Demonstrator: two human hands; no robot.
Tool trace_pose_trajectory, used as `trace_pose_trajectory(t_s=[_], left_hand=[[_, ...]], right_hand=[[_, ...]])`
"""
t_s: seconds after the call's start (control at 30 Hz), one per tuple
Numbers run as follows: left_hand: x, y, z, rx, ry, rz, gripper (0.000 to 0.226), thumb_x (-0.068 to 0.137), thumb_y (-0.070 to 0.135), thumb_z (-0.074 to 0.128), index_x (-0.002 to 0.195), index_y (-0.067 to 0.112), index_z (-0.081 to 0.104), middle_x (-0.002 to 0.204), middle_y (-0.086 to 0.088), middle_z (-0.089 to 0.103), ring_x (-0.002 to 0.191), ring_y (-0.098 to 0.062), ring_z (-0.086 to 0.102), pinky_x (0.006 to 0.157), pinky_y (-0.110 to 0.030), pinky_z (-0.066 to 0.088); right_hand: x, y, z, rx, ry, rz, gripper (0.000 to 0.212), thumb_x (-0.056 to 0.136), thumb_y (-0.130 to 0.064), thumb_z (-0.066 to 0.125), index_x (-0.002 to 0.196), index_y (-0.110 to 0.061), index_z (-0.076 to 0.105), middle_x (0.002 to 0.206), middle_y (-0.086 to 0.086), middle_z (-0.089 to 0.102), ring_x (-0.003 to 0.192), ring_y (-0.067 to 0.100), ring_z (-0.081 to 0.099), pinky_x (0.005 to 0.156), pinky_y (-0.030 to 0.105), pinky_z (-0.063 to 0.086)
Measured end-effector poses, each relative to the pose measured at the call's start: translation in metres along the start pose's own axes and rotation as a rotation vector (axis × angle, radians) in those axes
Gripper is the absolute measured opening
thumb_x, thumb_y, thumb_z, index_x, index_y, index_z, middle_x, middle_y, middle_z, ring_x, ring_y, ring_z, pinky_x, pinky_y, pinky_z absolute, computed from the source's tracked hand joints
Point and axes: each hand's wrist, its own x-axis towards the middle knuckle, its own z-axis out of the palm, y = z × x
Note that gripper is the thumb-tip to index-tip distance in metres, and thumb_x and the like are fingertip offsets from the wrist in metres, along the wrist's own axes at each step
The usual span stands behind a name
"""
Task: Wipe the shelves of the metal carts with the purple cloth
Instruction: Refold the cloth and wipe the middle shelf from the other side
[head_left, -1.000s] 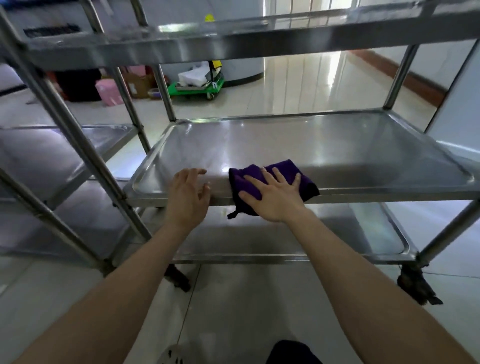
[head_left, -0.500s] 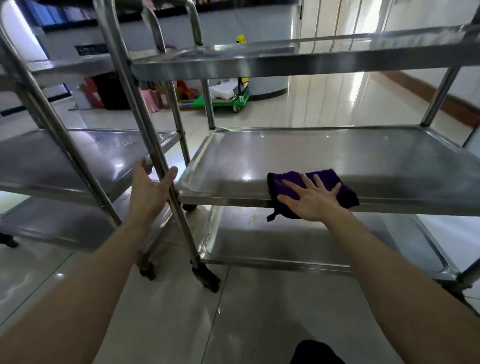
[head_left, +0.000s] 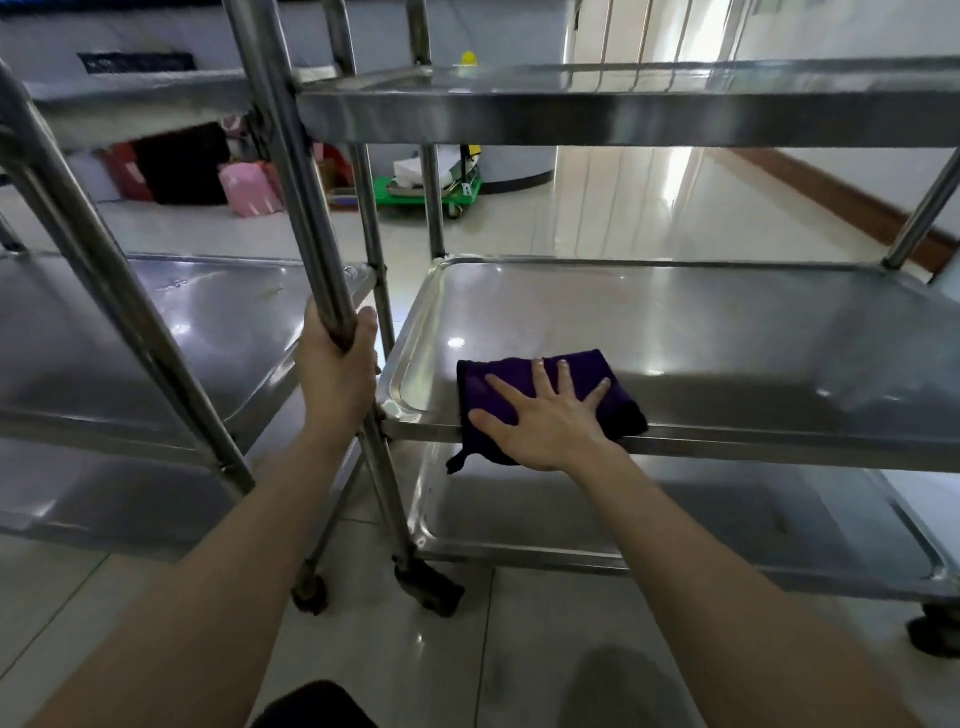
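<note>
Purple cloth beneath flat right hand

Hidden parts around the post
Fingertips of the left hand vanish behind the post; right of it, the right hand covers the cloth's middle, and the shelf beneath runs past the picture's edge.

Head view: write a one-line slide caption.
Right hand presses the purple cloth flat on the cart's middle shelf while the left hand grips its corner post.
</note>
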Motion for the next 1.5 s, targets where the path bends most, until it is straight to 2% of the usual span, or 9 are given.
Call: trace_pose_trajectory(t_s=[0.2, 0.37, 0.87, 1.07, 1.2, 1.3, 1.4, 1.43, 1.5], left_hand=[[0.012, -0.009, 0.012, -0.006, 0.012, 0.039, 0.020, 0.101, 0.040, 0.067, 0.093, 0.053, 0.055, 0.074, 0.001, 0.057, 0.068, -0.038, 0.064, 0.065, -0.062, 0.060], [0.020, -0.020, 0.022, -0.009, 0.032, 0.064, 0.013, 0.098, 0.049, 0.068, 0.094, 0.049, 0.056, 0.078, -0.012, 0.051, 0.070, -0.049, 0.059, 0.065, -0.066, 0.057], [0.031, -0.032, 0.025, -0.034, 0.063, 0.120, 0.011, 0.099, 0.047, 0.066, 0.096, 0.050, 0.056, 0.073, -0.003, 0.050, 0.067, -0.048, 0.054, 0.062, -0.067, 0.055], [0.036, -0.034, 0.026, -0.028, 0.072, 0.136, 0.009, 0.101, 0.047, 0.065, 0.106, 0.043, 0.057, 0.074, 0.005, 0.058, 0.068, -0.029, 0.065, 0.068, -0.061, 0.060], [0.034, -0.033, 0.026, -0.011, 0.081, 0.160, 0.020, 0.102, 0.050, 0.062, 0.108, 0.032, 0.057, 0.073, 0.016, 0.057, 0.065, -0.009, 0.059, 0.063, -0.029, 0.056], [0.033, -0.030, 0.025, -0.035, 0.067, 0.130, 0.025, 0.102, 0.051, 0.062, 0.104, 0.026, 0.056, 0.068, 0.018, 0.054, 0.061, -0.006, 0.054, 0.059, -0.018, 0.047], [0.031, -0.026, 0.021, -0.035, 0.026, 0.105, 0.031, 0.100, 0.052, 0.064, 0.106, 0.023, 0.056, 0.067, 0.014, 0.056, 0.060, -0.008, 0.056, 0.058, -0.021, 0.049], [0.032, -0.024, 0.018, -0.037, -0.008, 0.089, 0.033, 0.100, 0.054, 0.066, 0.109, 0.024, 0.056, 0.070, 0.008, 0.059, 0.061, -0.012, 0.059, 0.059, -0.027, 0.053], [0.033, -0.021, 0.010, -0.022, -0.096, 0.037, 0.038, 0.098, 0.054, 0.071, 0.119, 0.028, 0.055, 0.084, -0.001, 0.068, 0.072, -0.019, 0.069, 0.069, -0.033, 0.060]], right_hand=[[0.045, -0.019, -0.007, 0.038, -0.076, 0.063, 0.093, 0.084, -0.101, 0.009, 0.166, -0.059, 0.001, 0.180, 0.008, -0.016, 0.162, 0.045, -0.023, 0.109, 0.087, -0.024], [0.074, -0.012, -0.013, 0.069, -0.131, 0.107, 0.092, 0.083, -0.102, 0.017, 0.164, -0.062, -0.003, 0.180, 0.004, -0.020, 0.162, 0.041, -0.028, 0.111, 0.084, -0.024], [0.237, -0.039, -0.035, 0.008, -0.096, 0.048, 0.103, 0.071, -0.110, 0.009, 0.162, -0.065, -0.001, 0.181, 0.008, -0.011, 0.163, 0.047, -0.015, 0.112, 0.088, -0.018], [0.182, -0.055, -0.020, 0.031, -0.099, -0.069, 0.113, 0.059, -0.114, 0.003, 0.162, -0.066, 0.000, 0.181, 0.000, -0.013, 0.165, 0.038, -0.019, 0.112, 0.081, -0.024], [0.103, -0.056, -0.001, 0.098, -0.075, -0.142, 0.110, 0.059, -0.114, -0.001, 0.160, -0.069, 0.001, 0.182, -0.006, -0.009, 0.165, 0.032, -0.018, 0.115, 0.075, -0.027], [0.063, -0.053, 0.000, 0.098, -0.028, -0.148, 0.100, 0.070, -0.111, 0.007, 0.160, -0.067, 0.003, 0.182, -0.006, -0.004, 0.166, 0.031, -0.011, 0.118, 0.075, -0.021], [0.056, -0.062, -0.014, 0.122, -0.116, -0.119, 0.101, 0.073, -0.106, 0.011, 0.164, -0.062, 0.012, 0.182, -0.006, 0.001, 0.167, 0.033, -0.009, 0.119, 0.076, -0.018], [0.058, -0.063, -0.022, 0.173, -0.136, -0.118, 0.098, 0.076, -0.102, 0.012, 0.164, -0.060, 0.020, 0.181, -0.006, 0.010, 0.167, 0.034, -0.001, 0.121, 0.077, -0.013], [0.061, -0.057, -0.037, 0.409, -0.043, -0.088, 0.074, 0.096, -0.083, 0.023, 0.160, -0.051, 0.041, 0.167, -0.004, 0.047, 0.156, 0.033, 0.036, 0.126, 0.065, 0.020]])
